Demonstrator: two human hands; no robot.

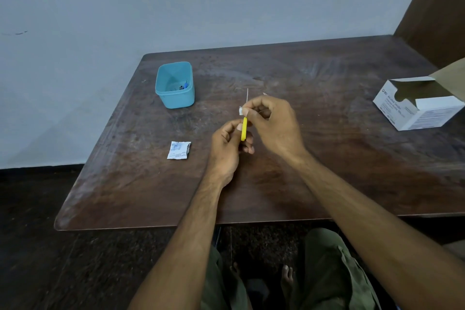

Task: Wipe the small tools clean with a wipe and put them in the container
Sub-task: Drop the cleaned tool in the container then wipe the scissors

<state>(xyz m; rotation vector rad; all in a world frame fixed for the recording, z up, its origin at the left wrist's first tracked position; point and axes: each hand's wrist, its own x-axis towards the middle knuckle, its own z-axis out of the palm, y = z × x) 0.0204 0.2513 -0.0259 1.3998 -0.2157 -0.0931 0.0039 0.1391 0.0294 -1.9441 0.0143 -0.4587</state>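
I see the dark brown wooden table first, and I place everything else relative to the teal plastic tub, which sits near the table's back-left corner. Far right of the tub, at the table's right edge, sits an open white cardboard box w/ printed label. The tub already holds a few small items, one blue-ish; too small to ID.

My right hand is front-right of the tub, fingers curled, pinching a small white wipe around the tool's shaft. My left hand, just below it, grips the yellow handle of a thin metal-tipped tool, tip pointing up and away. A torn white wipe sachet lies flat in front of the tub, left of my left hand.

Step in hand, I judge: wiping this tool, approx mid-task since the tub has contents. Next move prob needs the wipe drawn along the shaft to the tip, then the left hand carrying the tool back-left to drop it in the tub. Fine tip, so care w/ fingers.
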